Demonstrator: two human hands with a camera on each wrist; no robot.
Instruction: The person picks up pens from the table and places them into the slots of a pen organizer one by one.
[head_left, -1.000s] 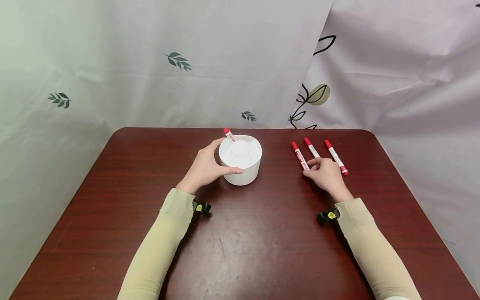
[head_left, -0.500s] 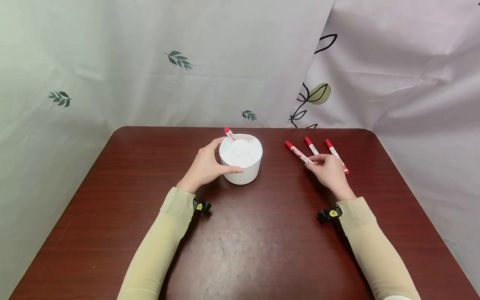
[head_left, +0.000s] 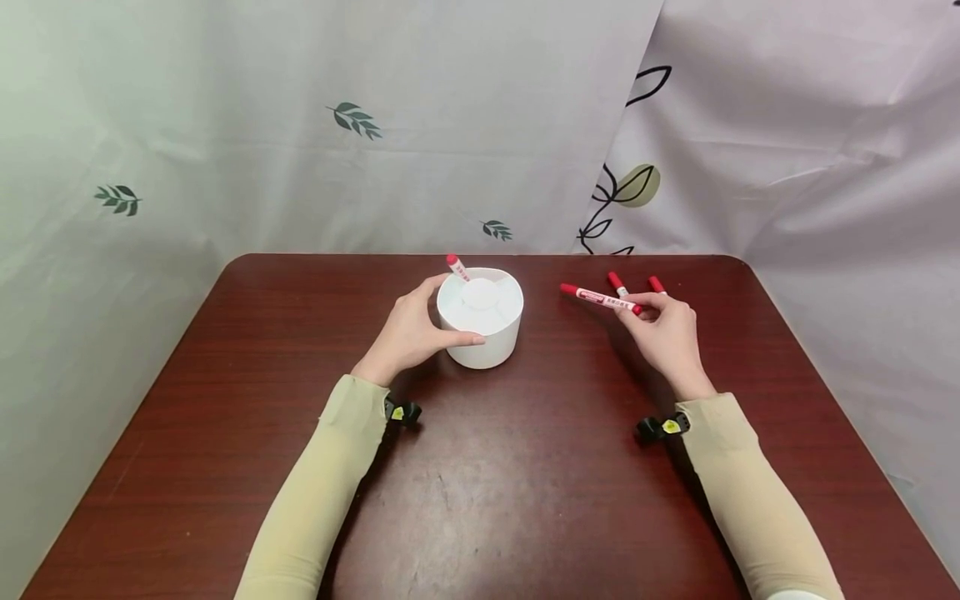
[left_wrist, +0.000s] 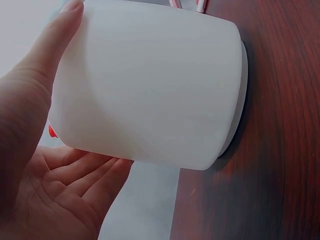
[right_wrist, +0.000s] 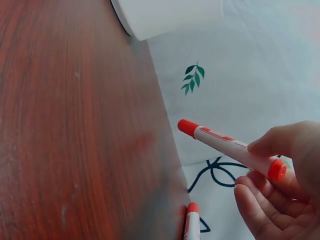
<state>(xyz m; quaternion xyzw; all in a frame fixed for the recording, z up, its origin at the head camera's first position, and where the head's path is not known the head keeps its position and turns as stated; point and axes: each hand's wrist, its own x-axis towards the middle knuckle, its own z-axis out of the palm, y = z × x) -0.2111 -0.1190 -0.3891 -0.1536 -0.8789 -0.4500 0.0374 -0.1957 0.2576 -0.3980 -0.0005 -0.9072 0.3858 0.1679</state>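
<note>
A white round pen holder (head_left: 487,346) with inner dividers stands upright on the table. My left hand (head_left: 411,333) grips its side, thumb along the front and fingers behind, as the left wrist view also shows. One red-capped marker (head_left: 458,268) leans in the holder's back left compartment. To the right, my right hand (head_left: 663,333) pinches another white marker (head_left: 596,297) with red ends between thumb and fingers. In the right wrist view this marker (right_wrist: 225,145) is raised above the table, cap pointing toward the holder.
Two more red-capped markers, one left (head_left: 617,284) and one right (head_left: 657,285), lie behind my right hand, which partly covers them. The brown wooden table (head_left: 495,483) ends at a pale leaf-patterned curtain (head_left: 450,125) at the back and sides.
My right hand has picked up the leftmost marker from the table, lifted it and turned it nearly level, cap to the left. The left hand and the pen holder have stayed in place.
</note>
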